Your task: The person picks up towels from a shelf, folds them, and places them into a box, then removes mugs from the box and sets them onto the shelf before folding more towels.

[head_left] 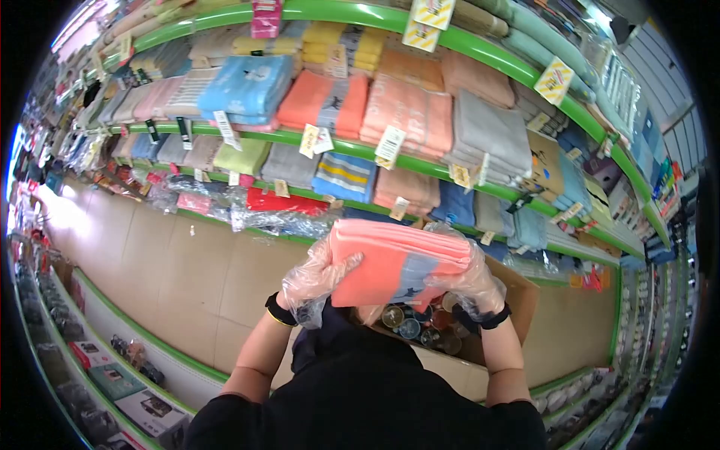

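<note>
Between my hands is a folded stack of coral-pink towels [371, 265] with a grey-blue band. My left hand [322, 268], in a clear plastic glove, grips the stack's left end with the thumb over the front. At the right end my gloved right hand [474, 279] is closed on it, fingers over the grey band. The towels are held up in front of my body, apart from the shelves. Below them stands an open cardboard box [517, 294] with several round glass-like items [431, 337], partly hidden by the towels and my right hand.
Green-edged shelves [285, 136] ahead carry stacks of folded towels, among them a blue stack [246, 86], an orange-red stack [324, 103] and a grey stack [491, 135]. Price tags hang along the edges. A low shelf with boxed goods [154, 412] runs behind me on the left, above the tiled floor [165, 259].
</note>
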Available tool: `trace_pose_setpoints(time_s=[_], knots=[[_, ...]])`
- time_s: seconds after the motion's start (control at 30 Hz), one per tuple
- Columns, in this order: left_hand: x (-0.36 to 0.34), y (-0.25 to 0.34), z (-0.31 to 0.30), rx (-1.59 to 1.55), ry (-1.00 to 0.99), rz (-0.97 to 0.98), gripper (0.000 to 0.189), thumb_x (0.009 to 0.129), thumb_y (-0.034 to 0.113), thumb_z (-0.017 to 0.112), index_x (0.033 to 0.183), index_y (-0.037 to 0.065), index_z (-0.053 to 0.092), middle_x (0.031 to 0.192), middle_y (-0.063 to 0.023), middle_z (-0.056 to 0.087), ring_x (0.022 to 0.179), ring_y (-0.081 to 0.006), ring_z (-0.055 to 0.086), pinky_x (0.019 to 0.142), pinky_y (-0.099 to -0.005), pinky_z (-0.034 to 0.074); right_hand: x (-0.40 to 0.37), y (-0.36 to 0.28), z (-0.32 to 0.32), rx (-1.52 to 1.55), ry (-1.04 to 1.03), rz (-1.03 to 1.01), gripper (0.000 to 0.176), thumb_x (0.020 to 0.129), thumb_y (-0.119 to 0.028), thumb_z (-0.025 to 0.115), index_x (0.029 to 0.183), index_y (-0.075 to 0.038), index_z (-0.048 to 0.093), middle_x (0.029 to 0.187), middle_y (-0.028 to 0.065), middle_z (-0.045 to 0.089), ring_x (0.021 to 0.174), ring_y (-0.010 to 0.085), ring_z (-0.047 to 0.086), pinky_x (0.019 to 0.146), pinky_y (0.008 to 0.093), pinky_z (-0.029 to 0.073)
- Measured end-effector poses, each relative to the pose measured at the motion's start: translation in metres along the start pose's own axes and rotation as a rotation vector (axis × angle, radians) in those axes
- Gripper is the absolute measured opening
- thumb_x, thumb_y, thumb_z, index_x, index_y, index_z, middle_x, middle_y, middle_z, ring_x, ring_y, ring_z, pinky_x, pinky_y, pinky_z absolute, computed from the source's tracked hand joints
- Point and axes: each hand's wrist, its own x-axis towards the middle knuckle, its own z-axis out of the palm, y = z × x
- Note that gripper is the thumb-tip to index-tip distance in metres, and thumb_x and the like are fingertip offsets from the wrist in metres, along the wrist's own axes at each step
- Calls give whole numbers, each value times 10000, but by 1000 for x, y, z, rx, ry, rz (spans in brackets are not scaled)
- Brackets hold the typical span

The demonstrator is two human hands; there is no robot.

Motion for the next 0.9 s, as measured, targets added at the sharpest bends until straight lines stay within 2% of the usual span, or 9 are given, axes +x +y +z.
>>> trace_pose_setpoints(time_s=[0.17,0.33,0.43,0.5,0.53,0.6,0.77,0.83,0.9], knots=[[14,29,-46,253,253,-109,299,944,167,546,1189,-5,528,1027,-79,639,904,-152,580,789,-327,476,59,-19,26,-382,28,-141,488,764,-206,750,1171,-6,570,1115,139,630,1028,217,591,901,339,451],[88,66,-110,675,343,131,350,954,275,496,1138,-18,548,990,-237,636,888,-383,607,757,-419,474,160,-6,26,-712,445,-283,409,857,-325,631,1123,-17,586,1081,190,622,1028,305,588,906,397,443],[159,93,-154,928,455,28,499,926,412,481,1138,-35,547,1003,-273,624,960,-427,588,818,-441,458,251,-16,2,-337,164,-350,479,871,-393,596,1129,9,582,1048,215,627,1022,319,593,897,395,452],[209,86,-191,904,467,34,416,903,332,497,1044,-44,606,978,-258,640,964,-398,605,823,-425,469,319,30,-32,-765,116,-490,512,864,-414,589,1107,36,583,1004,222,641,959,315,622,845,400,482],[227,85,-213,1124,179,-10,428,915,345,489,1050,-48,593,987,-262,632,952,-387,603,808,-409,467,322,12,-26,-769,126,-495,512,864,-414,589,1107,36,583,1004,222,641,959,315,622,845,400,482],[276,60,-256,2021,-356,182,349,904,250,476,1065,-36,594,973,-248,643,951,-350,615,841,-387,468,328,-43,-6,-449,198,428,465,851,-387,599,1077,19,602,1008,230,644,940,327,636,797,409,503],[312,23,-255,1913,-178,158,200,772,82,529,873,-13,672,898,-184,673,897,-323,636,986,-381,407,377,-15,-10,-814,299,221,406,856,-330,559,1031,33,613,1075,252,624,1034,359,611,817,416,500],[316,12,-259,2323,-378,614,138,695,161,575,613,139,684,668,-64,649,776,-257,629,728,-372,449,382,-11,-9,-825,249,247,405,824,-296,585,1035,50,605,1109,249,614,1056,369,598,846,416,491],[321,-5,-267,2129,-299,724,151,693,168,563,591,148,673,668,-56,639,797,-253,625,752,-376,462,396,7,-17,-851,252,233,395,823,-289,587,1033,45,609,1113,260,607,1059,381,590,868,413,482]])
